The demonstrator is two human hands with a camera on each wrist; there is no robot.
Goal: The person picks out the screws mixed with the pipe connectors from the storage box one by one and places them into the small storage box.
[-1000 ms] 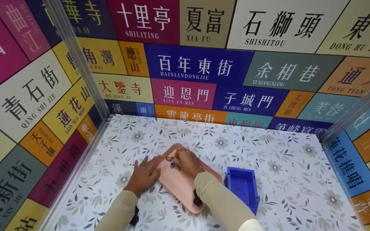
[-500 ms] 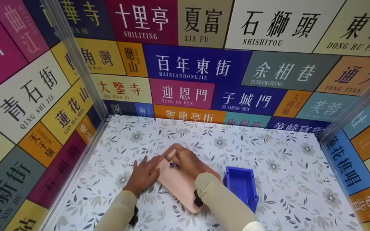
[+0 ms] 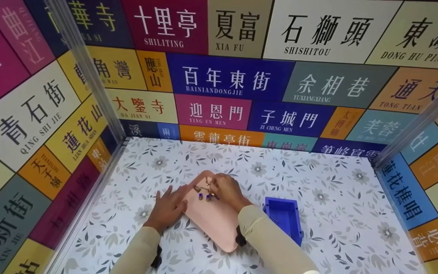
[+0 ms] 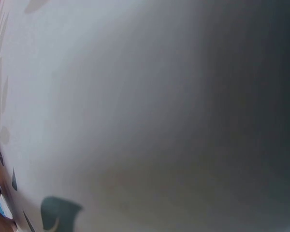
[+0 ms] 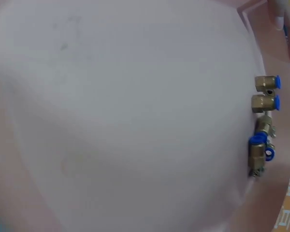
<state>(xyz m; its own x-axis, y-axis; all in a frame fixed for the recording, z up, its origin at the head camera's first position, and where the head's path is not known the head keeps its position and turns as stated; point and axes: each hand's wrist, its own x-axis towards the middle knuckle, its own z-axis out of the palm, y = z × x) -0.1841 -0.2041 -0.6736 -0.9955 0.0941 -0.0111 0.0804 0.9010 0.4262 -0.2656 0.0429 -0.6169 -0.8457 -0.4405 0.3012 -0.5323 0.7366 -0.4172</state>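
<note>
A pink tray [image 3: 213, 226] lies aslant on the table. My left hand [image 3: 167, 207] rests on its left edge, fingers spread and fairly straight; some of its fingers [image 5: 278, 14] enter the top right of the right wrist view. Over the tray's far part, my right hand [image 3: 227, 190] has curled fingers, seeming to pinch a small metal part whose kind is too small to tell. Several brass push-in fittings with blue collars [image 5: 265, 103] lie on the tray close to those fingertips. The left wrist view holds mostly blurred tabletop.
A blue open box [image 3: 299, 219] stands right of the tray, with a thin screw-like piece [image 3: 275, 220] inside. Walls with coloured sign panels [image 3: 230, 78] enclose the flower-patterned table [image 3: 350, 201] at the back and sides.
My right hand has shifted slightly right, uncovering more of the fittings beneath its fingers. My left hand keeps its place on the tray edge. The head view has turned slightly.
</note>
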